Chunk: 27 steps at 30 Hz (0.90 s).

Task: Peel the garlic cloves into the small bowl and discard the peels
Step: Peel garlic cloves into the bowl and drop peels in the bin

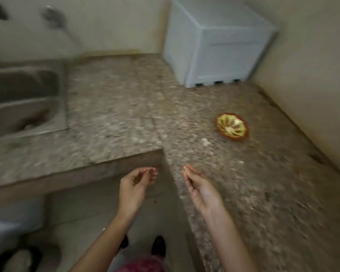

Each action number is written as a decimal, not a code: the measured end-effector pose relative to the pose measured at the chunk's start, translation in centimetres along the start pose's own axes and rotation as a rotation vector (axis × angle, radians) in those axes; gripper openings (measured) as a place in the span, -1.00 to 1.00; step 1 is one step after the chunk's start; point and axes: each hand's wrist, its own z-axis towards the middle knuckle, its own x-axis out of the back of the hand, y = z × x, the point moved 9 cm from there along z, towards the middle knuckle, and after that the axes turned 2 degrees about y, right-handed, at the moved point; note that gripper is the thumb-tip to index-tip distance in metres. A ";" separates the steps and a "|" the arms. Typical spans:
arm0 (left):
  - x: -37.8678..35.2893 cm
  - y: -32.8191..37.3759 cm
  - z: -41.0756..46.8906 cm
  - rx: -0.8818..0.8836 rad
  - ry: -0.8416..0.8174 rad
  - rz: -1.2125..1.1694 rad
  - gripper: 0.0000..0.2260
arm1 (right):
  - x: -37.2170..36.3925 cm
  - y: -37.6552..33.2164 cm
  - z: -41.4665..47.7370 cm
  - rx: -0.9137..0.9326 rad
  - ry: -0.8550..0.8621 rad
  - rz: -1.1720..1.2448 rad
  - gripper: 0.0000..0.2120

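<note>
The small bowl (232, 127) was seen standing on the right-hand run of the worktop (114, 107), close to the side wall and well ahead of both hands. It was probably parked there to be within a forward reach while the working space nearer the body was left free. What lay inside it could not be made out through the blur. A pale scrap (205, 141) was lying on the stone just beside the bowl, on the near side. Whether it was a clove or a bit of peel could not be told.

The left hand (137, 179) was held off the worktop, in front of its inner corner and above the floor. Its fingers were curled in towards the thumb, as for a pinch, but whether anything was actually gripped could not be told. The right hand (196, 185) was held over the worktop's edge, seen edge-on, with its fingers nearly straight and close together, and nothing was plainly gripped in it. It was pointed roughly towards the bowl, so a reach that way was judged likely.

A sink (24, 95) was set into the left run, and a white box (214, 46) was standing in the far corner.
</note>
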 end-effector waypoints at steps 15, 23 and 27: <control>48.4 -10.4 -17.5 0.157 1.039 -0.310 -0.87 | -17.7 44.1 -11.1 -0.401 -0.455 -0.753 -0.82; 62.3 -27.8 -20.5 0.311 1.255 -0.414 -0.87 | -15.8 69.0 -5.7 -0.412 -0.545 -1.163 -0.86; 65.5 -35.7 -18.9 0.344 1.284 -0.429 -0.84 | -13.2 78.2 0.5 -0.322 -0.565 -1.359 -0.83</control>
